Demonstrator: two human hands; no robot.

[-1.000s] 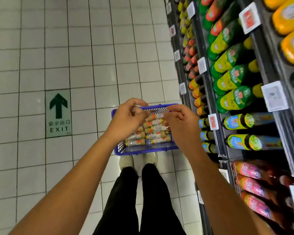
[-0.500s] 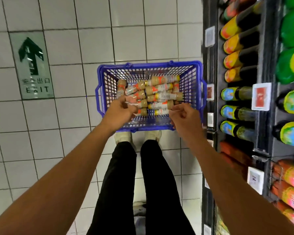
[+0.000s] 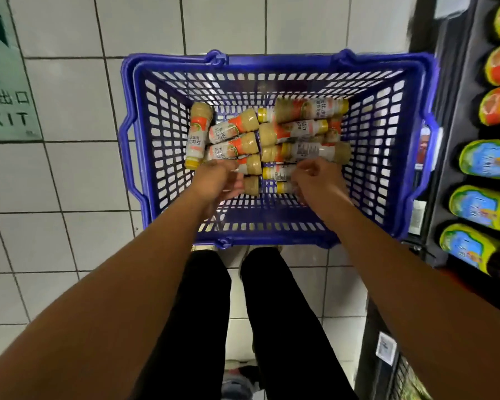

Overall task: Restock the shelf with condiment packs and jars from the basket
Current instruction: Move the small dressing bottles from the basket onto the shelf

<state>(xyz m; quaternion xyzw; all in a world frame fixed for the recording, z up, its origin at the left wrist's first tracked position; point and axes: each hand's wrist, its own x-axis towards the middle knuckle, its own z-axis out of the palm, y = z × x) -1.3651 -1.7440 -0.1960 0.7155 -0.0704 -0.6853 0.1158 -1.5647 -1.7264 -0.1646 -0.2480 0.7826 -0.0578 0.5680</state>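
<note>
Fingers and thumb of the left hand (image 3: 217,180) curl round the near bottle (image 3: 251,184), which lies flat, long axis left-right, base toward the middle. The right hand (image 3: 318,180) bends its fingers over the other bottles (image 3: 300,127), but blur hides whether it grips one. Both arms reach down into the basket (image 3: 272,57), where most lie crosswise and the far-left one points its cap at the person.

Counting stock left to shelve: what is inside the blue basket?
Inside the basket lie small yellow-capped bottles on their sides. The left hand and right hand cover the nearest ones, hiding the full count.
</note>
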